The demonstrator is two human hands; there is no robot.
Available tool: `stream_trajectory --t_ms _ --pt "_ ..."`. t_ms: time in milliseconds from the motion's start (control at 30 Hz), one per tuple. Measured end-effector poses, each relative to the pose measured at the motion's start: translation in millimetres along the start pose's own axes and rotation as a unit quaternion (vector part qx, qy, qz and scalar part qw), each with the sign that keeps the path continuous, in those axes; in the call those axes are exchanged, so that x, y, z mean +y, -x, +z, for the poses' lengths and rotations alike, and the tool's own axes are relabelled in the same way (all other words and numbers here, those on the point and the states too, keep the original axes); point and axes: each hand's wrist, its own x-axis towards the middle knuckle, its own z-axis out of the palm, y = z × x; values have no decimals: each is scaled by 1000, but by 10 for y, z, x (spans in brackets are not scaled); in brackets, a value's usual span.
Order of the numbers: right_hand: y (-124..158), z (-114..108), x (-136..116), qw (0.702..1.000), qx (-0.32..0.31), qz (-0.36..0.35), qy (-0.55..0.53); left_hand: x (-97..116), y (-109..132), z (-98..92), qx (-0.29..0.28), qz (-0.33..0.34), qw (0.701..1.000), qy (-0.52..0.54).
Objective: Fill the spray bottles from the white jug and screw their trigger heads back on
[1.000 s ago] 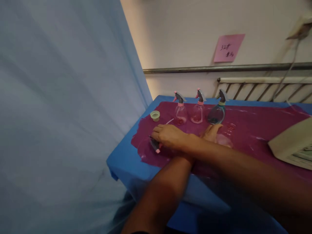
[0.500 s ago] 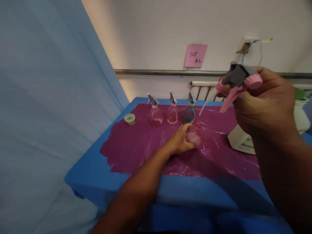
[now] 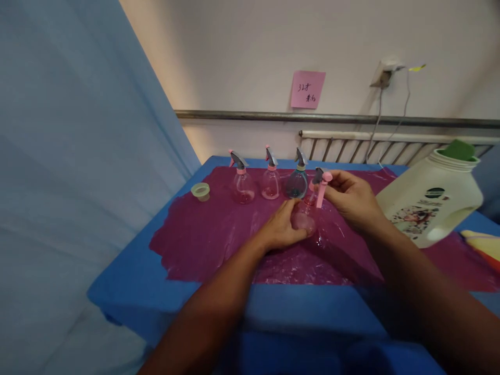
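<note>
On the purple sheet [image 3: 219, 234], my left hand [image 3: 280, 227] is wrapped round the body of a clear pink bottle [image 3: 303, 221]. My right hand [image 3: 347, 197] holds a grey and pink spray head [image 3: 321, 186] at the mouth of that bottle; whether its collar sits on the neck is unclear. Behind them stand three bottles with spray heads fitted: two clear pink ones [image 3: 244, 188] [image 3: 270, 184] and a bluish one [image 3: 297, 183]. A pale translucent cap [image 3: 200, 191] lies to their left.
A large white jug [image 3: 433, 195] with a green piece in its mouth stands at the right, beside a yellow and red item [image 3: 482, 247]. A metal rail [image 3: 250, 115] runs along the wall. Blue cloth hangs at the left.
My right hand has lowered the spray head from high on the right to the bottle's mouth. My left hand keeps its hold. The view has shifted, showing the whole jug.
</note>
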Motion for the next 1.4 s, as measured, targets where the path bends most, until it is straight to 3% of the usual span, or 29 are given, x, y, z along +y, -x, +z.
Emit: stream_trajectory --t_ms 133,267,700,1100,1400 --pt "50 -5 276 999 2 40 -18 7 -3 -7 -4 -1 1000 1" --pt "97 -16 395 999 -10 48 6 3 -9 0 -9 6 1000 5" --pt "189 -79 436 998 -15 47 32 46 5 20 -16 12 1000 16" --pt "252 -124 526 997 -58 30 33 19 -24 38 -11 27 999 30" --pt "335 -103 619 997 -11 -8 70 30 -4 48 -6 25 999 31"
